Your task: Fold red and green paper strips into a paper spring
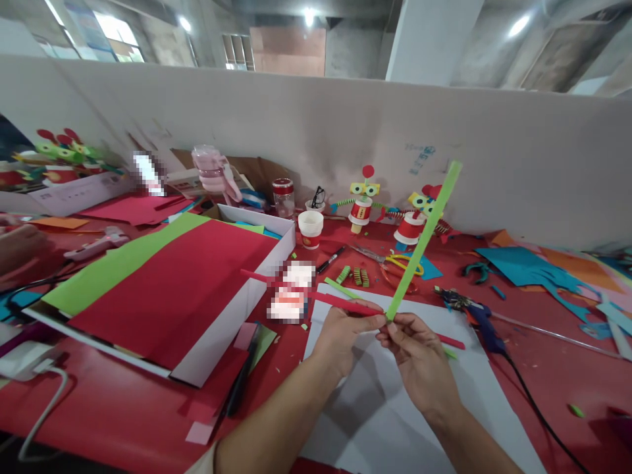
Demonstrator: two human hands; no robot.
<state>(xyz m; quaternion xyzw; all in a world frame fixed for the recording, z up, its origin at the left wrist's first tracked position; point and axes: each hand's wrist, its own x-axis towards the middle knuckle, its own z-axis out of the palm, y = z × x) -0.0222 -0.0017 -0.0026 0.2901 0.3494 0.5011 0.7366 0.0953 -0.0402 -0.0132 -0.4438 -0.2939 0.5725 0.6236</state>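
Note:
My left hand (pixel 340 336) pinches the end of a red paper strip (pixel 340 303) that reaches out to the left. A green paper strip (pixel 423 243) rises up and to the right from between my fingertips, where it meets the red one. My right hand (pixel 417 355) is closed on the lower end of the green strip, its fingertips touching those of my left hand. Below both hands lies a white sheet (pixel 375 421). Another red strip end (pixel 451 341) and a bit of green show beyond my right hand. Folded green pieces (pixel 361 276) lie past the sheet.
A white box (pixel 217 336) with red and green paper stands left. Scissors (pixel 405 264), a pen (pixel 330 260), a cup (pixel 311 229) and two paper figures (pixel 360 212) are behind the sheet. A glue gun (pixel 486 329) with its cord lies right. Another person's hand (pixel 22 247) shows far left.

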